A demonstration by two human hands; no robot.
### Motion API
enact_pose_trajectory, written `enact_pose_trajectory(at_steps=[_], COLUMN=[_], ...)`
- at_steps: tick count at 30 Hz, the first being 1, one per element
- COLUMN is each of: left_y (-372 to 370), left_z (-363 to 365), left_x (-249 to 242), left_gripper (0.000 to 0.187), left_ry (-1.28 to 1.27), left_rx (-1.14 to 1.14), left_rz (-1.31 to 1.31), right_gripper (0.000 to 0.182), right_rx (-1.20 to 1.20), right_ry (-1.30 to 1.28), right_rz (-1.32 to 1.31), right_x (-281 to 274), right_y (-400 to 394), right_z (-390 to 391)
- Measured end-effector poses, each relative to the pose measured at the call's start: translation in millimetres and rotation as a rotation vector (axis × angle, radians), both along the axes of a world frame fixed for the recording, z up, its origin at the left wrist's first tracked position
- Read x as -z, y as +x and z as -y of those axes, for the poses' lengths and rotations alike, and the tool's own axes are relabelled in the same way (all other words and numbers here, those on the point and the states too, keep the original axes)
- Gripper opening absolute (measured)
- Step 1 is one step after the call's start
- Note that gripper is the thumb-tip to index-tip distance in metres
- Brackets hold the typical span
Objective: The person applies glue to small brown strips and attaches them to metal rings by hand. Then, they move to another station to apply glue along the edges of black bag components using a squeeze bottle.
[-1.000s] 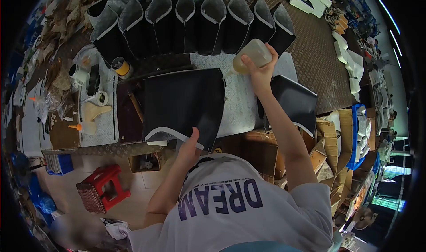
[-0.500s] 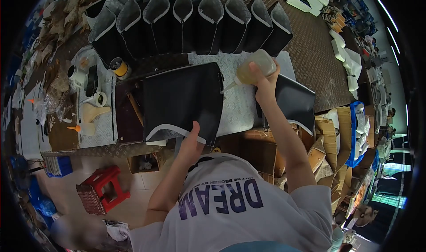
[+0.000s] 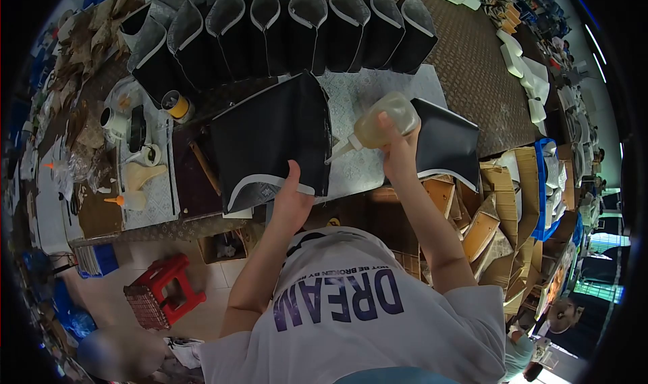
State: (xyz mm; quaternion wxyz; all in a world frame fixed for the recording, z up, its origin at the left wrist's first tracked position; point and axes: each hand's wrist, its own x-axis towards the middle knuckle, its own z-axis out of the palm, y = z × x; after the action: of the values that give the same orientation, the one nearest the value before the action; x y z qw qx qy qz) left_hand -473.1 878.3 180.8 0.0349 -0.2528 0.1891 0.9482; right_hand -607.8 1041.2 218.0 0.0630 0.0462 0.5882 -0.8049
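A black panel with a pale curved edge (image 3: 270, 131) lies across the table before me. My left hand (image 3: 293, 205) grips its near edge at the right corner, thumb on top and fingers underneath out of sight. In my right hand (image 3: 401, 147) is a translucent squeeze bottle (image 3: 388, 117) of yellowish liquid, tilted so that its narrow nozzle points down-left at the panel's right side edge. Right of that hand lies a second black panel (image 3: 447, 144) with the same pale edging. Patterned pale sheeting (image 3: 358, 174) covers the tabletop between the two.
Several black open-topped pieces (image 3: 307, 43) stand in a row at the back. On the left are a yellow-banded can (image 3: 177, 106), a tape roll (image 3: 151, 155) and a small bottle with an orange tip (image 3: 131, 199). A red stool (image 3: 169, 293) stands on the floor; cardboard boxes (image 3: 499, 208) are at right.
The bottle has moved toward me along the panel's right edge, its nozzle now lower. My left hand still holds the near corner, and the whole view has shifted slightly.
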Motion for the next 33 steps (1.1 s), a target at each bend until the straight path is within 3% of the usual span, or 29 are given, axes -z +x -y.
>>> enact_pose_trajectory(at_steps=[3,5,7,10,12,13,14,16,21,22,26,29,33], left_y=[-1.7,2.4,3.1,-9.1,-9.3,-9.4,-10.4,-14.1,-39.2,-45.8,-53.0,-61.5,-55.2], left_z=[0.9,0.3,-0.4,5.6,20.4,28.3,37.7,58.8,117.9,115.5,103.2,94.0,88.0], left_x=[16.6,30.5,36.7,8.9,-0.4,-6.7,-14.1,-26.6,-45.4,-57.7,-108.9,-101.6,-104.7], left_gripper=[0.039,0.04,0.042,0.052,0.057,0.058,0.065,0.063,0.021,0.017,0.017,0.014,0.015], left_ry=[0.036,-0.236,-0.243,0.035,0.076,-0.363,-0.808,-1.614,-1.728,-1.644,-1.795,-1.965,-1.99], left_rx=[0.009,0.047,0.034,-0.048,-0.087,-0.042,0.003,0.038,-0.155,-0.352,-0.353,-0.396,-0.234], left_rz=[0.007,-0.014,0.006,-0.01,-0.157,-0.315,-0.469,-0.417,-0.224,-0.27,-0.259,-0.42,-0.358], right_gripper=[0.081,0.079,0.077,0.07,0.065,0.063,0.065,0.058,0.06,0.058,0.06,0.069,0.084], right_rx=[0.004,-0.02,-0.067,-0.155,-0.199,-0.224,-0.207,-0.196,-0.218,-0.197,-0.157,-0.133,-0.146], right_ry=[-0.005,-0.003,-0.003,0.09,-0.196,-0.342,-0.322,-0.415,-0.338,-0.352,-0.346,-0.276,-0.196], right_rz=[-0.078,-0.134,-0.172,-0.211,0.032,0.149,0.149,0.04,-0.213,-0.263,-0.413,-0.451,-0.458], right_x=[3.5,0.6,-7.3,-1.7,-6.9,-12.0,-24.8,-46.1,-95.2,-106.9,-131.9,-127.0,-108.2], right_y=[16.5,29.5,43.2,51.7,40.2,31.4,22.8,6.3,-20.0,-20.8,-27.3,-33.1,-44.7], right_z=[-3.7,-4.1,-5.5,-11.0,-16.9,-19.5,-19.0,-16.5,4.7,13.2,41.3,55.2,62.0])
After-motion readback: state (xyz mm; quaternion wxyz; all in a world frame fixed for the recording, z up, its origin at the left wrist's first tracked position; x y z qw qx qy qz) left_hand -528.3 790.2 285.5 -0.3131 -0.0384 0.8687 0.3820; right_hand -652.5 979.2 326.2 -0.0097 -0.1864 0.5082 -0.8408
